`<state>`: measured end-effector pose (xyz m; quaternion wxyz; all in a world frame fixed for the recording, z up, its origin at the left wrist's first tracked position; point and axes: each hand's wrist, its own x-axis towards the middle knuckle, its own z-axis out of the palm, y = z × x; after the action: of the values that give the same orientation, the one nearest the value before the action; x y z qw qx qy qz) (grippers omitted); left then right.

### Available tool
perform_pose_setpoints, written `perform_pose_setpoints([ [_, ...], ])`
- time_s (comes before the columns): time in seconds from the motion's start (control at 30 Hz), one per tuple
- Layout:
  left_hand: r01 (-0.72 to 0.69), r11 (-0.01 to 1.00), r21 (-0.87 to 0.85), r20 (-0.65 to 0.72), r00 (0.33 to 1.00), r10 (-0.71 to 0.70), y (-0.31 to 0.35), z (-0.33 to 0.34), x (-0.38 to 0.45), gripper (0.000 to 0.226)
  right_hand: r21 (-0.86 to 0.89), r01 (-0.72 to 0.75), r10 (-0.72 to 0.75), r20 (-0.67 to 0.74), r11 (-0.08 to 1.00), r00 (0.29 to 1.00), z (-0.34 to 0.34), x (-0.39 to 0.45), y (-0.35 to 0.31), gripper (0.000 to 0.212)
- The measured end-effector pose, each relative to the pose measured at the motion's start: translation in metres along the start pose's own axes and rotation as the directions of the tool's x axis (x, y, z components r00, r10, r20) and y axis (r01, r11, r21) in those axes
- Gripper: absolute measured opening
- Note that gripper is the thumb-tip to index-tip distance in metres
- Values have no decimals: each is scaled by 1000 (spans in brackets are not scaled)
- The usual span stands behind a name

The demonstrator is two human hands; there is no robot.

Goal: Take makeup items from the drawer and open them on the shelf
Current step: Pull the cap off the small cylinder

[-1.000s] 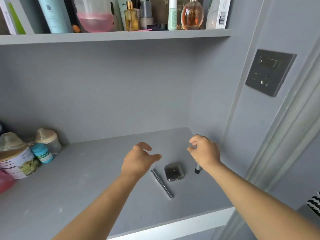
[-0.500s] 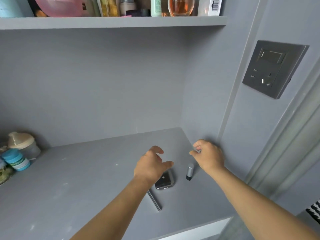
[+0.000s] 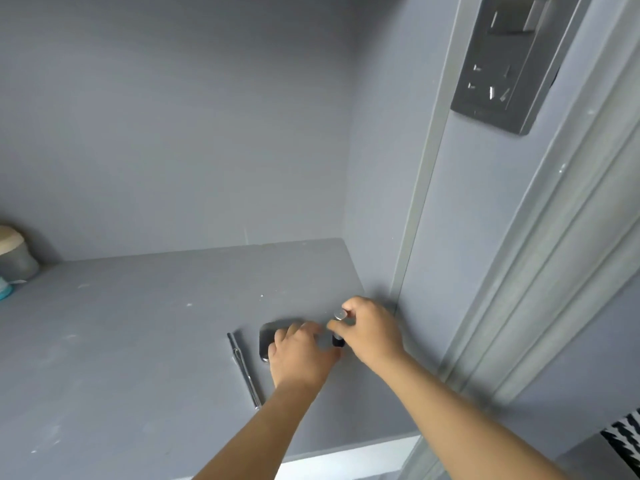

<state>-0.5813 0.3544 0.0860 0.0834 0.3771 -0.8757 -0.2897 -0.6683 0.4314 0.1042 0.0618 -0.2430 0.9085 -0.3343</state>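
Observation:
A small lipstick tube (image 3: 338, 340) with a silver top and a black base stands on the grey shelf (image 3: 138, 341) near the right wall. My right hand (image 3: 372, 330) pinches the tube's silver top from the right. My left hand (image 3: 299, 355) hovers with its fingers apart over a dark square compact (image 3: 266, 339), covering most of it, and its thumb reaches toward the tube's black base. A slim silver makeup pencil (image 3: 244, 368) lies on the shelf just left of the compact.
A beige-lidded jar (image 3: 14, 254) and a teal lid (image 3: 3, 292) sit at the shelf's far left edge. A grey wall socket (image 3: 502, 64) hangs on the right wall. The shelf's white front edge (image 3: 346, 462) runs below my arms.
The view has tilted down and right. My right hand has closed on the lipstick tube's top. My left hand has moved right over the compact, toward the tube.

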Motion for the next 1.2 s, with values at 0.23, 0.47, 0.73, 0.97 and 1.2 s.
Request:
perform_pose_setpoints([
  [0.23,24,1000,-15,-127,992,-25,-1,25,11,42,112,39,-33,-54,993,998,10,5,14,22],
  [0.47,-11,987,-158,-209,978,-22,7,14,21,27,260,53,-36,-71,964,997,-4,16,-3,23],
  [0.73,-80,971,-224,-285,958,14,34,-56,33,17,297,130,-99,-116,946,988,-44,30,-74,28],
  [0.97,-124,971,-206,-406,914,31,12,-114,44,12,381,255,-215,-146,888,966,-58,45,-153,31],
  [1.2,3,949,-315,-484,860,-163,-55,-147,42,10,457,332,-297,-149,825,943,-19,55,-203,26],
])
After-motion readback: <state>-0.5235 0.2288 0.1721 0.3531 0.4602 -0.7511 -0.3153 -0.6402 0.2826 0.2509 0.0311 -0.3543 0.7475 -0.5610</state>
